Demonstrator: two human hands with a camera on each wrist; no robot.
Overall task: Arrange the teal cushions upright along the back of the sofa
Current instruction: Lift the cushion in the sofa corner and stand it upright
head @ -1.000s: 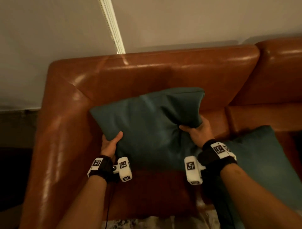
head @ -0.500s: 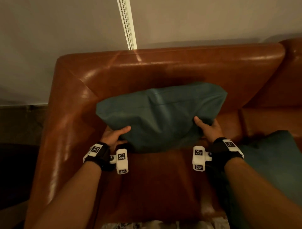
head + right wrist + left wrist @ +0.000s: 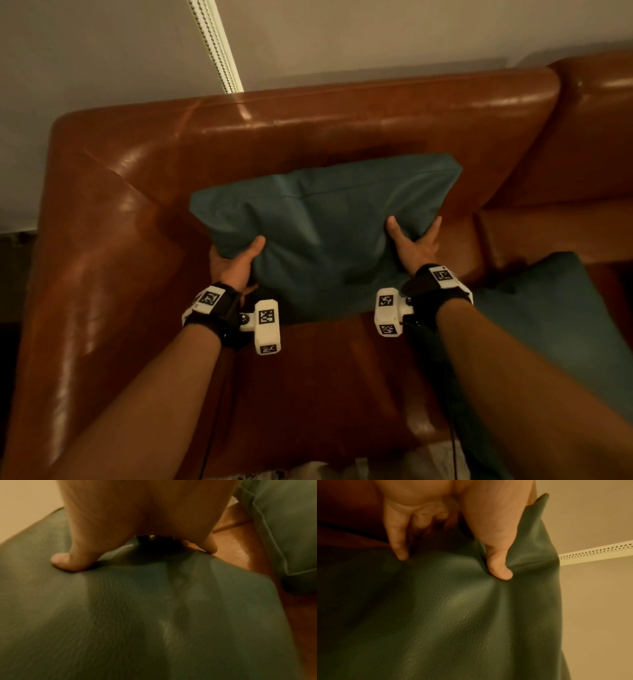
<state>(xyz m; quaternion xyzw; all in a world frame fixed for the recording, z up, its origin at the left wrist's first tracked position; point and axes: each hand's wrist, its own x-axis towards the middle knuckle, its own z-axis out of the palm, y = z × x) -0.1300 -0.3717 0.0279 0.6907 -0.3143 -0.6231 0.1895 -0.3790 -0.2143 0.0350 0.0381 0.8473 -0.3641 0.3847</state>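
Observation:
A teal cushion [image 3: 318, 233] leans against the backrest of the brown leather sofa [image 3: 342, 130], in its left corner. My left hand [image 3: 236, 262] grips the cushion's lower left side, thumb on the front, fingers behind; the left wrist view shows the thumb [image 3: 500, 566] dug into the teal cushion [image 3: 453, 615]. My right hand [image 3: 414, 245] holds the cushion's right side, thumb [image 3: 68, 561] on the front of the teal cushion [image 3: 137, 615], fingers around its right edge. A second teal cushion [image 3: 555, 329] lies slanted on the seat at the right, partly under my right forearm.
The sofa's left armrest [image 3: 89, 274] rises close beside the held cushion. Bare seat leather [image 3: 325, 377] lies in front of me. A beaded blind cord [image 3: 215, 44] hangs on the wall behind. A second sofa section [image 3: 596, 137] continues to the right.
Both hands moved the cushion back against the backrest. The right hand has shifted from a bunched grip to a wider hold on the right edge.

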